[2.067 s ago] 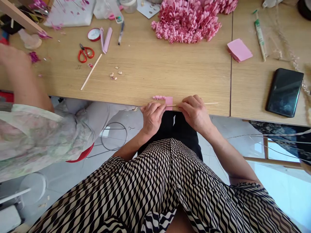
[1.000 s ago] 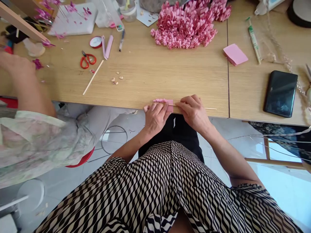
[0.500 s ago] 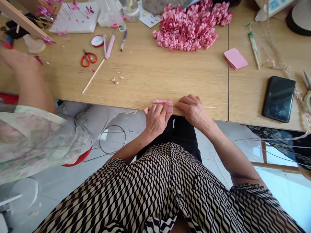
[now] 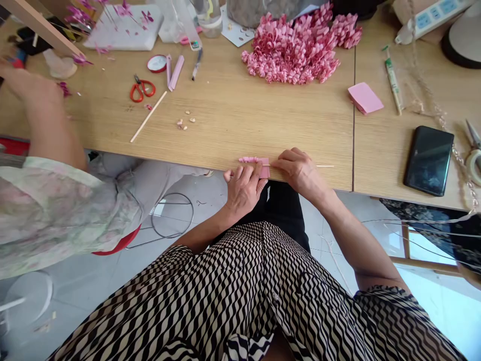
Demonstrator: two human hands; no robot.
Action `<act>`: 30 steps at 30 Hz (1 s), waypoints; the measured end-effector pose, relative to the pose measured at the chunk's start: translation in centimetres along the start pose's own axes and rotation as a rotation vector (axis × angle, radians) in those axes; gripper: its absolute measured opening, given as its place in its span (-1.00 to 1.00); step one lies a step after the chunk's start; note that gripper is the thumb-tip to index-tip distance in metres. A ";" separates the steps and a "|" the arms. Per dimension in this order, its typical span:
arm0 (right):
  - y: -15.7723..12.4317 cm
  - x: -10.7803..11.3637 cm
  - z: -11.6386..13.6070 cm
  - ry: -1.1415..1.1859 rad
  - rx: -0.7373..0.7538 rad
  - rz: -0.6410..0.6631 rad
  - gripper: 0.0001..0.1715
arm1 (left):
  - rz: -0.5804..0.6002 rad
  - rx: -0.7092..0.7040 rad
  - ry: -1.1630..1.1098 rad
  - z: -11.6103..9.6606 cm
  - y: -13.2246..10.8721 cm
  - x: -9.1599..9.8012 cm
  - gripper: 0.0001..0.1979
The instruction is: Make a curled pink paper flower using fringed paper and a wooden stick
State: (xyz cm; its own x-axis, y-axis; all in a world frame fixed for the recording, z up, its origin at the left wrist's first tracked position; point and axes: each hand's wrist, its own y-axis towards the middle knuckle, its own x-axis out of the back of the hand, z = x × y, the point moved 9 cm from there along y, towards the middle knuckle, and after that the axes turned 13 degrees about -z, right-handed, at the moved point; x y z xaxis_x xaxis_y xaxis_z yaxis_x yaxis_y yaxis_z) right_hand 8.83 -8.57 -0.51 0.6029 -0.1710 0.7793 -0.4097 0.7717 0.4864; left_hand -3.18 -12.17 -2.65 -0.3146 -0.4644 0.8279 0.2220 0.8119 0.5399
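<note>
At the table's near edge, my right hand (image 4: 300, 173) pinches a thin wooden stick (image 4: 326, 166) between thumb and fingers. The stick runs sideways, and a tightly curled pink paper strip (image 4: 248, 159) sits on its left end. My left hand (image 4: 244, 190) presses on the flat pink paper tail (image 4: 264, 171), which hangs from the stick over the table edge. Part of the stick is hidden behind my fingers.
A heap of pink paper curls (image 4: 293, 50) lies on the wooden table (image 4: 240, 120), with red scissors (image 4: 142, 90), a loose stick (image 4: 149, 117), a pink paper pad (image 4: 365, 98) and a black phone (image 4: 429, 160). A co-worker's arm (image 4: 45, 110) reaches over the table at left.
The head view has turned slightly, shifting the table contents in the picture. My hands stay on the stick and paper, with my left hand slightly further right.
</note>
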 end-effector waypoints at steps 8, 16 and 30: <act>2.2 -1.6 -0.2 0.012 0.030 0.060 -0.64 | -0.030 -0.038 0.019 -0.7 -0.7 0.5 -0.46; 1.8 -2.0 0.2 -0.084 0.050 0.084 -0.64 | 0.011 0.075 -0.050 -0.2 0.1 0.0 -0.53; 1.5 -1.9 0.8 -0.166 0.123 0.071 -0.57 | 0.002 0.079 -0.036 -0.4 -0.4 0.2 -0.49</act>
State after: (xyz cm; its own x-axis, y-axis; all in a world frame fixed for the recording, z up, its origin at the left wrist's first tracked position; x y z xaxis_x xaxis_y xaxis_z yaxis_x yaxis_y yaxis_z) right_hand 6.48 -7.56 -0.92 0.4523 -0.2251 0.8630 -0.5337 0.7069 0.4641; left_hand -2.94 -12.78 -2.66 -0.3477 -0.4510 0.8220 0.1493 0.8389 0.5234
